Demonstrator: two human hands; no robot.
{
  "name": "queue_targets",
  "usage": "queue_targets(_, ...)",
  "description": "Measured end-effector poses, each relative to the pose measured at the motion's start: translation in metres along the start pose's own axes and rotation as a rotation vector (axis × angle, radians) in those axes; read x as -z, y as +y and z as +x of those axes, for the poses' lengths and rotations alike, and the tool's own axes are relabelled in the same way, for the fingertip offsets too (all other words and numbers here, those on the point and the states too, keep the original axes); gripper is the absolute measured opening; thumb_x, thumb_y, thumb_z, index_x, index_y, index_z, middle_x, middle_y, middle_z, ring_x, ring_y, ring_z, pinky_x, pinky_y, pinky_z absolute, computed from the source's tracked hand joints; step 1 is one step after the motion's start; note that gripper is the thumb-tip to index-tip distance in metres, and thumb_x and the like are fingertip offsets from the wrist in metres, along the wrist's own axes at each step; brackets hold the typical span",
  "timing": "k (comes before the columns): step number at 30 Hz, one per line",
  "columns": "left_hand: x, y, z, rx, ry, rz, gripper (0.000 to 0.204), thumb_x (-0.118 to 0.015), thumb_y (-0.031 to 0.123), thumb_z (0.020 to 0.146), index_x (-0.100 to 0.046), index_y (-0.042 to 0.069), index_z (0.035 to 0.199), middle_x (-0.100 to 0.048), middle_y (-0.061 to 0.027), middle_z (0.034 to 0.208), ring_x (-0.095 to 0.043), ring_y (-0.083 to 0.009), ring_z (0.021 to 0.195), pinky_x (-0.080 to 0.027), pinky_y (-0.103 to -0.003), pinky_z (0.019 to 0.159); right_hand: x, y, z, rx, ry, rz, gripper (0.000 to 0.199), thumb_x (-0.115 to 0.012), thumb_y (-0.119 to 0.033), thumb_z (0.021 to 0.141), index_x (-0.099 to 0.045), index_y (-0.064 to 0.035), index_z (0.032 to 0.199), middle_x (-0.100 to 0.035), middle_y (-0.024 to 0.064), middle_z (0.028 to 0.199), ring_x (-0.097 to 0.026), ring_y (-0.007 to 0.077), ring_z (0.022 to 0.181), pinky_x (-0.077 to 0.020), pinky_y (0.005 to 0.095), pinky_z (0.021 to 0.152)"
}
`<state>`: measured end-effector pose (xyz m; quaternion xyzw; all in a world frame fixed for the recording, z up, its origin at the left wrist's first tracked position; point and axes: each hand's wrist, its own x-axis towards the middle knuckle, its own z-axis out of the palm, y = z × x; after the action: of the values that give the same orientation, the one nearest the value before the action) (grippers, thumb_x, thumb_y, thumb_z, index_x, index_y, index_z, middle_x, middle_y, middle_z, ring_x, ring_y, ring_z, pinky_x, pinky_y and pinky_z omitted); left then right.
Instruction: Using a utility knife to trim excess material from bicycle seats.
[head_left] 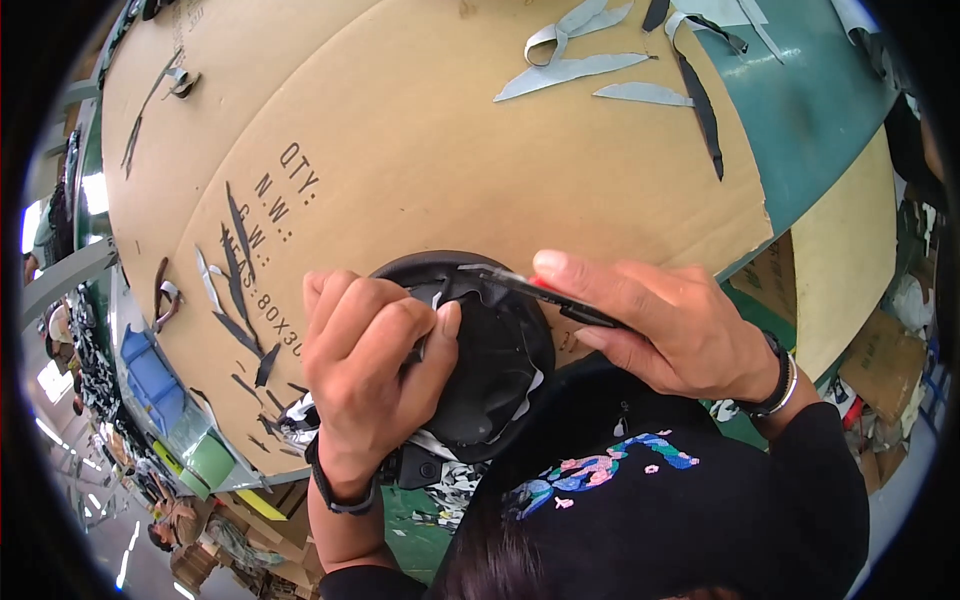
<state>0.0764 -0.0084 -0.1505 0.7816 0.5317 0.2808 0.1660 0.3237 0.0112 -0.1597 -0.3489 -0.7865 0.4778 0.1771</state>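
Observation:
A round black item [490, 375] with a raised curved rim and pale cut edges inside lies at the cardboard's near edge, close to my body. I cannot tell its exact kind. Over its left side my left hand [365, 360] is closed, thumb against the curled fingers, pinching a bit of the thin black material with a pale edge. In my right hand [670, 325] is a slim black cutter knife [590, 314] with a red part. Its thin blade points left over the far inner rim, close to the pinched material.
Brown cardboard [430, 160] covers much of the green table [815, 110]. Grey and black offcut strips [570, 75] lie at the far right, more dark strips [238, 285] at the left. Beyond the left edge stands a blue bin [152, 375]; cardboard boxes [880, 360] are at the right.

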Motion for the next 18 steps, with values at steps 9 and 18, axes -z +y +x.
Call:
queue_targets(9,-0.006,-0.002,-0.005,-0.033,0.036,-0.054,0.019,-0.077,0.002,0.065,-0.058,0.008,0.067,-0.053,-0.0018,0.068,-0.046,-0.0188,0.060,-0.031,-0.033,0.062,0.017,-0.005,0.025,0.128,-0.116,-0.341,0.068,-0.064,0.001,0.073,-0.053,-0.0248,0.136,-0.044,0.0012,0.061,-0.049,0.0169,0.050,-0.0392,0.0309,0.044)
queue_targets(18,0.014,-0.002,0.001,0.019,0.069,-0.239,0.019,-0.077,0.003,0.070,-0.058,0.008,0.071,-0.057,-0.0020,0.070,-0.053,-0.0180,0.062,-0.034,-0.032,0.064,0.038,-0.029,0.025,-0.003,-0.324,-0.480,0.067,-0.061,-0.014,0.082,-0.040,-0.0280,0.145,-0.048,0.0039,0.065,-0.052,0.0220,0.049,-0.0395,0.0353,0.043)
